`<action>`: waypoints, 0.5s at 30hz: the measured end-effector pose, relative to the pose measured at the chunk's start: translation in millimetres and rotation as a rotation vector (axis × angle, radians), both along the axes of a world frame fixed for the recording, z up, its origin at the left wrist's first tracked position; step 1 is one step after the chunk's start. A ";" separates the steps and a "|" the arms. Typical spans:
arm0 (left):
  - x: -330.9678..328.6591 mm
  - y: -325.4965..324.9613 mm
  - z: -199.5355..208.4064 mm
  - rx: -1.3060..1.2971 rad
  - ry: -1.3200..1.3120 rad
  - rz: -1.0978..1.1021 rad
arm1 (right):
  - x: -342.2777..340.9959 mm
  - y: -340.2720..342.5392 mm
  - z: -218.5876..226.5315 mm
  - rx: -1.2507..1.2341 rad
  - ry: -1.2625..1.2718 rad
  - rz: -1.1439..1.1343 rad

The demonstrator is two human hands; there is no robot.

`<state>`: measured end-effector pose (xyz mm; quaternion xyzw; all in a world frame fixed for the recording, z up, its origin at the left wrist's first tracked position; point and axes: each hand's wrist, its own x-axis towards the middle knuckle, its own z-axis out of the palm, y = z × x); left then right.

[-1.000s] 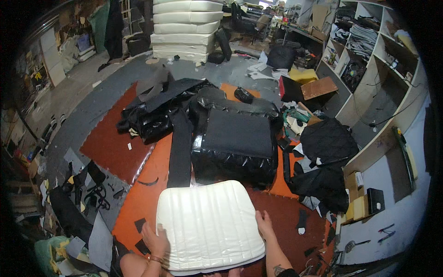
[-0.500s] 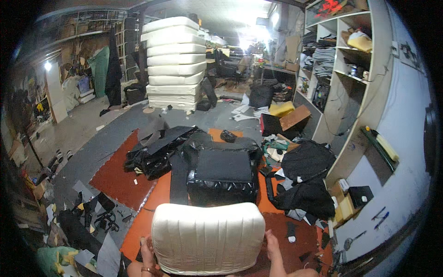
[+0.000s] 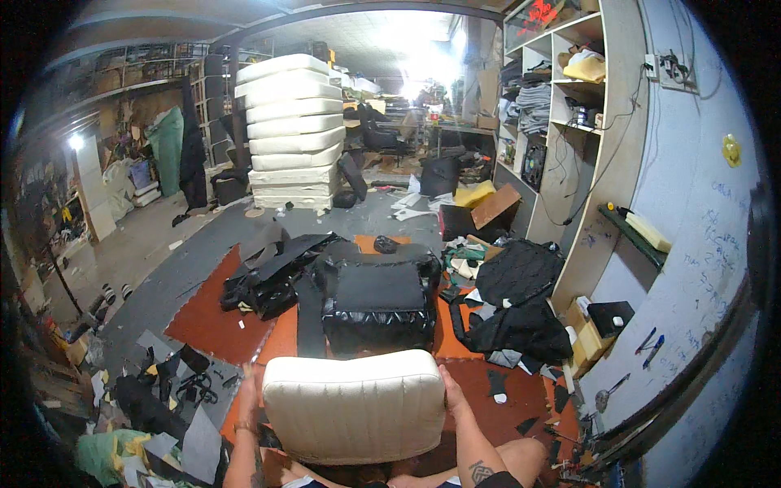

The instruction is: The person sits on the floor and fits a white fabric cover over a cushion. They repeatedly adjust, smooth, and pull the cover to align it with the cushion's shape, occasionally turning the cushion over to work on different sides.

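A padded cream-white cushion (image 3: 354, 416) with vertical stitched channels stands in front of me, tilted slightly so its right end is higher. My left hand (image 3: 247, 394) presses along its left side, fingers pointing up. Against the right side lies my right hand (image 3: 453, 392), its fingers partly hidden behind the edge. Between them the two hands grip the cushion. Just beyond it sits a boxy black cushion (image 3: 382, 291) with a shiny cover, on the orange-red mat (image 3: 218, 317).
Dark cloth and scraps (image 3: 521, 281) lie to the right, beside an open shelf unit (image 3: 582, 195). A tall stack of white cushions (image 3: 294, 122) stands farther back. Black sheet material (image 3: 268, 276) and offcuts (image 3: 191, 374) lie on the left. My crossed legs are below the white cushion.
The white cushion has risen and tipped, with its lower edge now in view above my legs. Both hands have moved up with it. The whole view has shifted somewhat.
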<state>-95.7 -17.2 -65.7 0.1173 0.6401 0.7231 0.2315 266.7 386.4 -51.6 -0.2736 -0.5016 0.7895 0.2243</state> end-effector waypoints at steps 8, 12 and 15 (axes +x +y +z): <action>62.3 85.6 102.3 -0.118 0.331 -0.157 | 23.1 76.7 -35.6 0.375 -0.149 0.043; 56.7 43.5 101.2 -0.182 0.367 -0.099 | -19.6 3.2 55.6 0.247 -0.020 -0.002; 57.3 48.9 95.7 -0.118 0.310 -0.107 | -15.2 0.6 44.1 0.595 -0.025 0.038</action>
